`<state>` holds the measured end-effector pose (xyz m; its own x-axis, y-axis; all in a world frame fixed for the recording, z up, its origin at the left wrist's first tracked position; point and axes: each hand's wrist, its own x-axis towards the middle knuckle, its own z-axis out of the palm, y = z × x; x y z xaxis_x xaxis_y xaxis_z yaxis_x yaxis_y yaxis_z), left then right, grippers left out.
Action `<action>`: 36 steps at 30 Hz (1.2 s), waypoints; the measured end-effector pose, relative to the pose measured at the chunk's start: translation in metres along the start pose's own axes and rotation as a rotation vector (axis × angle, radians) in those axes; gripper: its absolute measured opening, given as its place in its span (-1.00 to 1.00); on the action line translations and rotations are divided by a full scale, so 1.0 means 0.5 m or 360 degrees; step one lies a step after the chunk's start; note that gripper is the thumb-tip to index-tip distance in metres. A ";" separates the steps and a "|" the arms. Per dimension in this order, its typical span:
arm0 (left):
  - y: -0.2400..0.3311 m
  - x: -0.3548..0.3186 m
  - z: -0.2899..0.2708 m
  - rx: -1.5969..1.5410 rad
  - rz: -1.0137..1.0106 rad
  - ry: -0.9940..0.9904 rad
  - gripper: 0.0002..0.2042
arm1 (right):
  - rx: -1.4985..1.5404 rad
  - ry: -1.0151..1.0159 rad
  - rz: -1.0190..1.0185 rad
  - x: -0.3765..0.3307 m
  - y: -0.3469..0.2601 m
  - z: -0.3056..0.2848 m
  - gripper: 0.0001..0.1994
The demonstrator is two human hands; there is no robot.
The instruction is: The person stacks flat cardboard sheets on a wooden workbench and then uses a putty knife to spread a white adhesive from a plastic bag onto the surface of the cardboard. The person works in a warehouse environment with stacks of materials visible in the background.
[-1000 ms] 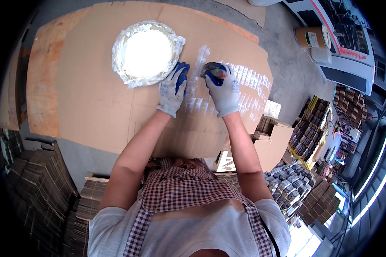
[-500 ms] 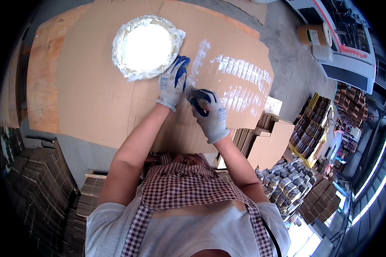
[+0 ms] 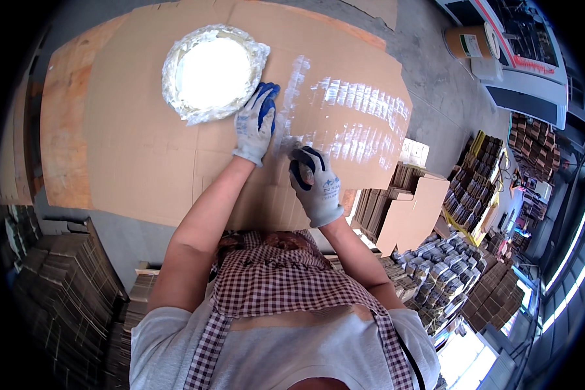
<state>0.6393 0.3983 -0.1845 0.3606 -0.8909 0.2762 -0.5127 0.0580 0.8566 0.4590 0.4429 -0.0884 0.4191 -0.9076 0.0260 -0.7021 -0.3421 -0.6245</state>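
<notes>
A flat sheet of brown cardboard covers the work table before me. On it lies a round, glaring white object with crinkled clear wrap about its rim. My left hand, in a white glove with blue fingers, rests stretched out just below that wrap, beside a shiny clear strip on the cardboard. To its right, my gloved right hand curls around what looks like a roll of clear tape, mostly hidden by the fingers. The roll is close to the strip's near end.
Wide bands of shiny streaks mark the cardboard's right side. A wooden board shows at the left edge. Stacked cardboard stands right of the table, and bundled stacks fill the lower left. A brown drum stands far right.
My right hand has come slightly nearer to me, away from the left hand. The left hand, the wrapped object and the cardboard appear shifted a little leftward.
</notes>
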 end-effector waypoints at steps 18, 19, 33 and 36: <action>-0.006 -0.002 0.000 -0.0016 0.0009 -0.0034 -0.62 | -0.0114 0.0177 0.0147 0.124 0.086 -0.036 -0.52; -0.005 -0.002 0.001 -0.0012 -0.0002 -0.0052 -0.61 | -0.0086 0.0187 0.0095 0.129 0.083 -0.041 -0.52; -0.009 -0.002 0.005 0.0014 -0.0003 -0.0097 -0.56 | -0.0063 0.0141 0.0140 0.189 0.102 -0.021 -0.59; -0.014 -0.007 0.004 0.0031 0.0004 -0.0081 -0.57 | 0.0102 0.0327 0.0179 0.212 0.109 -0.044 -0.60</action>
<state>0.6403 0.4002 -0.1922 0.3191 -0.9126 0.2555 -0.5290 0.0521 0.8470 0.4524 0.3229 -0.1023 0.2098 -0.9718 0.1078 -0.6972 -0.2260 -0.6803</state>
